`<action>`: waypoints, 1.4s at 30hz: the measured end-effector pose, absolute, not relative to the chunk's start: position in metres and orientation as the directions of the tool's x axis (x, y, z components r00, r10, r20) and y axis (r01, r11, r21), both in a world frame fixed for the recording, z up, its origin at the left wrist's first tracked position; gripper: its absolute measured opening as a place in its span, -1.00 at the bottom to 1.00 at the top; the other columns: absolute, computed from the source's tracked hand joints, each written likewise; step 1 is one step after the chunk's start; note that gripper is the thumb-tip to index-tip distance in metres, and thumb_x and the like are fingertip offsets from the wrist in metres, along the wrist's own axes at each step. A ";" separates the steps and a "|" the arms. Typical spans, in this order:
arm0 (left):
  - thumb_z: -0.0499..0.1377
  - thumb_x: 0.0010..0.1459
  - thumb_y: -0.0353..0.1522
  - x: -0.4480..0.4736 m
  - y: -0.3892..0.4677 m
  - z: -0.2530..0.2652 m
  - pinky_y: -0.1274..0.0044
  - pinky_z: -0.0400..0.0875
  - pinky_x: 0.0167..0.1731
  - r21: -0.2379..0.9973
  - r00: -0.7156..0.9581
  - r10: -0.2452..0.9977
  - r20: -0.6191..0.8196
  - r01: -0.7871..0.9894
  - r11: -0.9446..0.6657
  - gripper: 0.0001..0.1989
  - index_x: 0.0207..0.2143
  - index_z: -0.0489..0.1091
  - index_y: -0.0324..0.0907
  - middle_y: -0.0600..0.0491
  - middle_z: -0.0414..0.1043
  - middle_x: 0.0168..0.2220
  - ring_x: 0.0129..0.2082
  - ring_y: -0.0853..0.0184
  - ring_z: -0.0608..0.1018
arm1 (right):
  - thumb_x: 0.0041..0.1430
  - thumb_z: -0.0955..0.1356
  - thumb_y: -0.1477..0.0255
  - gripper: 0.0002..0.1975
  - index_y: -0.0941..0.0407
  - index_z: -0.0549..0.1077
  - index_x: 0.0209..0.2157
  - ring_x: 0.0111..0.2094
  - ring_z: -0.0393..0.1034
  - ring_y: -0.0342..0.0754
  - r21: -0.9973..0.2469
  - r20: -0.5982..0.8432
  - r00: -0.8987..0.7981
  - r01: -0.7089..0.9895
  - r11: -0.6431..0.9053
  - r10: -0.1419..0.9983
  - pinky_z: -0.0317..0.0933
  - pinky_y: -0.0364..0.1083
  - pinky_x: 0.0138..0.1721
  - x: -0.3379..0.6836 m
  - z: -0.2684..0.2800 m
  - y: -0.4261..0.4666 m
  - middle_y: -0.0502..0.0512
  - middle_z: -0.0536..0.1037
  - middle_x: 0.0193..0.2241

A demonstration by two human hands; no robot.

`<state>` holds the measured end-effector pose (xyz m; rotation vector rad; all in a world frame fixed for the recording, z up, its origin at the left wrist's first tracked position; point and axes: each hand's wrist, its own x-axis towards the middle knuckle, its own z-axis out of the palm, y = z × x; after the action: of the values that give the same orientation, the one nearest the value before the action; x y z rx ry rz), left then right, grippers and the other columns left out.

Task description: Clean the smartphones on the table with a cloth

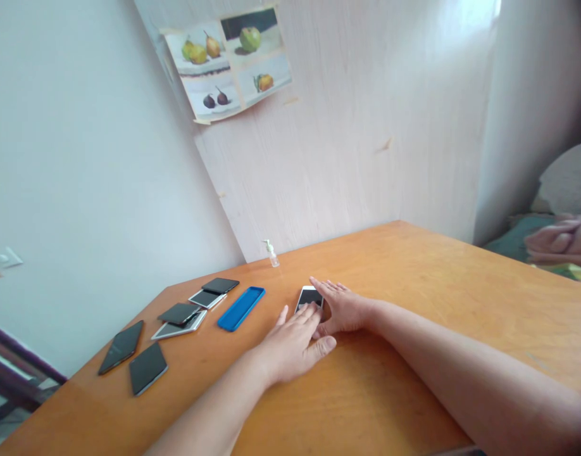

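A white-framed smartphone (pixel 311 295) with a dark screen lies face up on the wooden table. My left hand (pixel 294 339) rests over its near part, fingers stretched out across the screen and thumb spread to the right. Along the phone's right edge is my right hand (pixel 340 307), its fingers extended and thumb apart, close to the left fingertips. The lower part of the phone is hidden under my hands. To the left of them sits an empty blue phone case (pixel 242 308), open side up.
Several phones lie at the table's left, among them a dark phone (pixel 149 368) and another dark phone (pixel 121 347); some overlap. A small clear pump bottle (pixel 272 253) stands near the back edge of the table (pixel 390 253). Fruit pictures (pixel 228 63) hang on the panel behind.
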<state>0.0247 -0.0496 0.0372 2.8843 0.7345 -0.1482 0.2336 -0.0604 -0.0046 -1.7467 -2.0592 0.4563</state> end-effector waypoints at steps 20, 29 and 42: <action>-0.33 0.31 0.10 0.061 0.014 0.029 0.09 -0.16 0.31 0.160 0.794 0.584 -0.168 0.606 -0.779 -0.21 0.40 -0.23 -0.19 -0.16 -0.24 0.41 0.41 0.12 -0.12 | -0.23 0.46 -0.12 0.35 0.11 -0.29 0.41 0.39 -0.33 0.30 -0.503 0.088 -0.182 0.840 0.201 0.979 -0.38 0.26 0.33 0.232 -0.005 -0.060 0.28 -0.13 0.40; -0.28 0.31 0.12 0.017 -0.026 0.032 0.23 -0.16 0.34 0.152 0.828 0.548 -0.120 0.561 -0.814 -0.21 0.40 -0.17 -0.16 -0.09 -0.25 0.42 0.42 0.15 -0.14 | -0.26 0.45 -0.16 0.39 0.17 -0.29 0.41 0.38 -0.25 0.32 -0.490 0.098 -0.177 0.848 0.202 0.979 -0.34 0.27 0.32 0.231 -0.002 -0.061 0.41 -0.07 0.38; -0.32 0.32 0.10 0.008 -0.032 0.037 0.22 -0.15 0.34 0.156 0.803 0.566 -0.183 0.593 -0.790 -0.22 0.40 -0.13 -0.17 -0.08 -0.26 0.41 0.41 0.18 -0.14 | -0.28 0.46 -0.16 0.40 0.16 -0.28 0.41 0.38 -0.24 0.33 -0.506 0.115 -0.166 0.839 0.202 0.979 -0.35 0.27 0.32 0.229 0.001 -0.062 0.43 -0.05 0.37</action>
<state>0.0076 -0.0316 0.0372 2.7850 0.9057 -0.1871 0.2294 -0.0615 0.0005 -1.6932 -2.0696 0.4588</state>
